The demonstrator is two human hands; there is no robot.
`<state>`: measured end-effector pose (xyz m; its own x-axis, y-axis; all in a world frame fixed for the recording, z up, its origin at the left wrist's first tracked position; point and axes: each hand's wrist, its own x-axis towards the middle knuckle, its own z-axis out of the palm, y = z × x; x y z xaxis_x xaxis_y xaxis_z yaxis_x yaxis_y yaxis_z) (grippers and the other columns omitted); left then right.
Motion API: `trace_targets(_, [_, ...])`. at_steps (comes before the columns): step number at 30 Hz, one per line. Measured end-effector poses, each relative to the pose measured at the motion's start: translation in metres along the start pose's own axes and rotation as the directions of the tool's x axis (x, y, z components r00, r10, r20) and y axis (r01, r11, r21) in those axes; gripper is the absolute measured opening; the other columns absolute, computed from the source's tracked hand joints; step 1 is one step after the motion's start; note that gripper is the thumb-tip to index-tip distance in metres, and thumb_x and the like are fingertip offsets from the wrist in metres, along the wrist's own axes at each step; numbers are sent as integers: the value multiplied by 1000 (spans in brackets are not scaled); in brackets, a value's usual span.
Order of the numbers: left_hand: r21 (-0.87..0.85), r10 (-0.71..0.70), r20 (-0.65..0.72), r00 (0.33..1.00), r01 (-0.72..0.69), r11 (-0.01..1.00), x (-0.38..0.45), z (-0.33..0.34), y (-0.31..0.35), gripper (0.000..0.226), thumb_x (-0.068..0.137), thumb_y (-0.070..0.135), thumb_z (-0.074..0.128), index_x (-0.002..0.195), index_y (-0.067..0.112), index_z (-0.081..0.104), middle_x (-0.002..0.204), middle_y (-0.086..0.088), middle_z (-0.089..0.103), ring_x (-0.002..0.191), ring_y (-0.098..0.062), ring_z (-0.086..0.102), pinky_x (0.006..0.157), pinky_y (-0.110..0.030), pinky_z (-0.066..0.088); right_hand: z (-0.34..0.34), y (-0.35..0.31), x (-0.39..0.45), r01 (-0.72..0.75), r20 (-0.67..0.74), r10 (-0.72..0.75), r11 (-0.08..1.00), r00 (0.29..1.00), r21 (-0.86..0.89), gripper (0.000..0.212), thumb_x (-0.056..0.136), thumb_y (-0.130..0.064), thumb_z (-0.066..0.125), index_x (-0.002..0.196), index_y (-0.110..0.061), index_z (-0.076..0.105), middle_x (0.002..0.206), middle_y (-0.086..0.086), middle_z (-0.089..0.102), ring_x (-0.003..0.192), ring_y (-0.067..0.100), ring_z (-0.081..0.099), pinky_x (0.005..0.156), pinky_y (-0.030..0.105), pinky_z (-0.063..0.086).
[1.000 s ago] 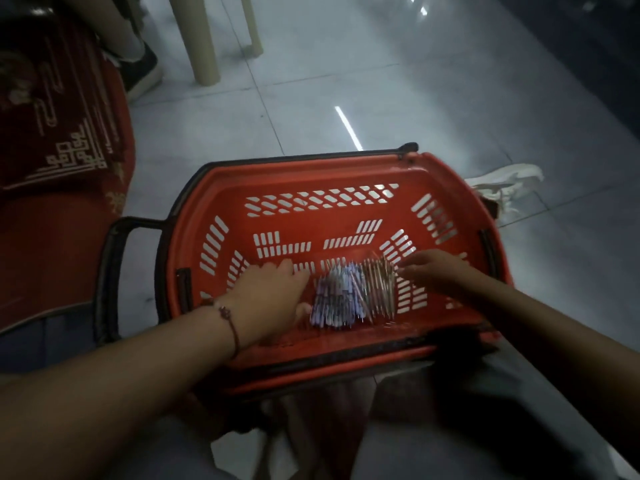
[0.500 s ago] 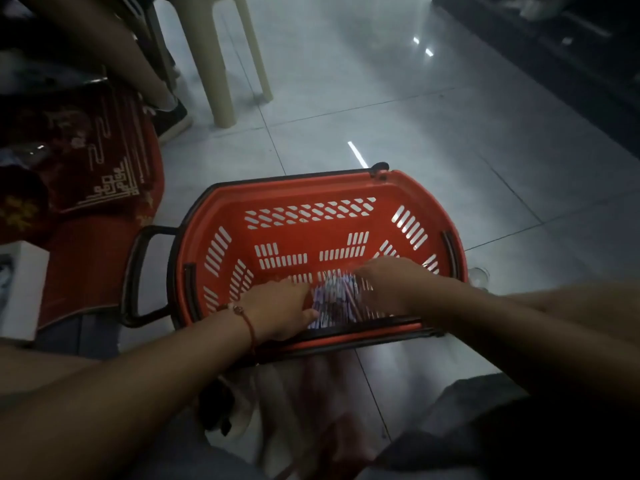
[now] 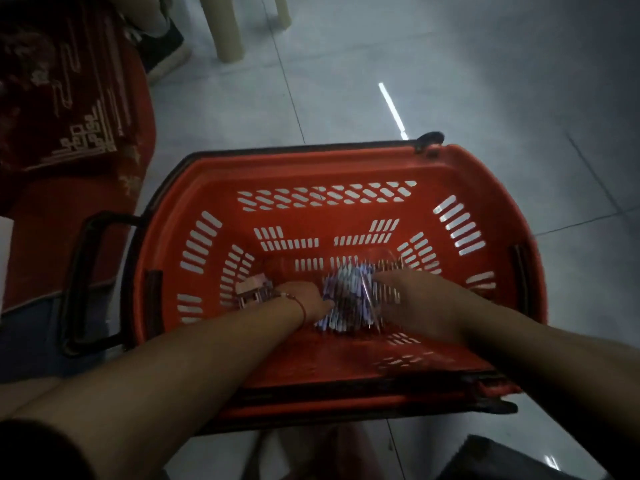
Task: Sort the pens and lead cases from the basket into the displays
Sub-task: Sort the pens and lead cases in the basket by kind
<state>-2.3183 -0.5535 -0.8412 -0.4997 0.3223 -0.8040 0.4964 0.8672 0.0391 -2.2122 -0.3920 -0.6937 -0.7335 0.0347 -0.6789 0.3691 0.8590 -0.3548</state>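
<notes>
A red plastic basket (image 3: 311, 157) stands on the floor in front of me. On its bottom lies a blurred heap of purple-and-white pens (image 3: 349, 296). A few small pinkish lead cases (image 3: 252, 291) lie left of the heap, beside my left wrist. My left hand (image 3: 308, 299) touches the heap's left side with its fingers tucked in out of sight. My right hand (image 3: 419, 299) lies on the heap's right side, fingers stretched along the pens. No display is in view.
The basket's black handle (image 3: 79, 282) sticks out to the left. A red patterned mat (image 3: 69, 116) covers the floor at left. Beige chair legs (image 3: 228, 26) and another person's shoe (image 3: 166, 46) are at the top. Grey tiles (image 3: 485, 98) lie beyond the basket.
Both hands have closed in on the pen heap from either side. The camera has dipped and come closer, and the lead cases now show beside my left wrist.
</notes>
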Motion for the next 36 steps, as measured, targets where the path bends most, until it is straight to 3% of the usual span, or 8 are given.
trace_targets(8, [-307, -85, -104, 991, 49, 950, 63, 50, 14, 76, 85, 67, 54, 136, 12, 43, 126, -12, 58, 103, -31, 62, 77, -33, 50, 3, -14, -1, 2, 67, -6, 998, 998, 68, 76, 96, -46, 56, 158, -35, 14, 161, -12, 28, 144, 10, 32, 116, 30, 33])
trace_targets(12, [-350, -61, -139, 988, 9, 937, 76, 59, 5, 72, 86, 63, 57, 136, 13, 41, 118, -11, 64, 97, -29, 64, 75, -34, 52, 2, -14, 0, -26, 94, 15, 994, 995, 109, 76, 97, -47, 54, 157, -38, 10, 161, -16, 26, 144, 6, 30, 115, 26, 30])
trace_targets(20, [-19, -120, -125, 985, 119, 993, 82, 52, 18, 50, 92, 38, 59, 130, 7, 46, 114, -9, 65, 96, -25, 66, 67, -31, 46, 7, -11, 4, -60, 155, 46, 994, 987, 87, 77, 97, -46, 55, 157, -38, 7, 162, -15, 24, 145, 8, 30, 117, 30, 31])
trace_targets(25, [59, -86, -135, 987, 95, 994, 89, 43, 19, 27, 92, 35, 59, 109, 15, 63, 106, -4, 68, 95, -22, 66, 71, -31, 49, 6, -15, 1, -18, 113, 10, 997, 994, 72, 74, 97, -47, 54, 157, -37, 10, 160, -14, 28, 144, 8, 31, 116, 29, 31])
trace_targets(29, [48, -38, -168, 985, 47, 998, 86, 37, 17, 29, 93, 33, 55, 113, 14, 65, 109, -6, 68, 98, -23, 65, 70, -30, 44, -2, -32, -18, 96, 115, -96, 995, 989, 8, 68, 97, -55, 48, 154, -40, 16, 157, -15, 30, 142, 8, 30, 117, 28, 26])
trace_targets(31, [49, 57, -155, 986, -50, 998, 84, 29, 14, 44, 94, 33, 52, 136, 19, 52, 112, -8, 67, 96, -23, 64, 69, -29, 43, 0, -48, -33, 190, 167, -189, 982, 968, 15, 73, 94, -62, 48, 155, -41, 13, 159, -16, 25, 143, 7, 24, 114, 21, 16])
trace_targets(33, [53, 172, -69, 983, -169, 984, 78, 11, 11, 65, 98, 30, 45, 155, 27, 16, 122, -11, 64, 93, -25, 62, 67, -28, 42, 11, -63, -45, 276, 280, -271, 961, 921, 20, 78, 97, -55, 49, 157, -39, 3, 165, -11, 12, 149, 10, 12, 112, 21, 6])
trace_targets(36, [83, 249, 23, 968, -250, 965, 55, -24, 8, 66, 104, 27, 38, 156, 22, -1, 144, -16, 47, 113, -31, 57, 82, -33, 45, 44, -76, -49, 373, 303, -322, 919, 897, -128, 63, 103, -39, 24, 159, -28, -3, 167, 6, 5, 153, 25, 6, 121, 38, -1])
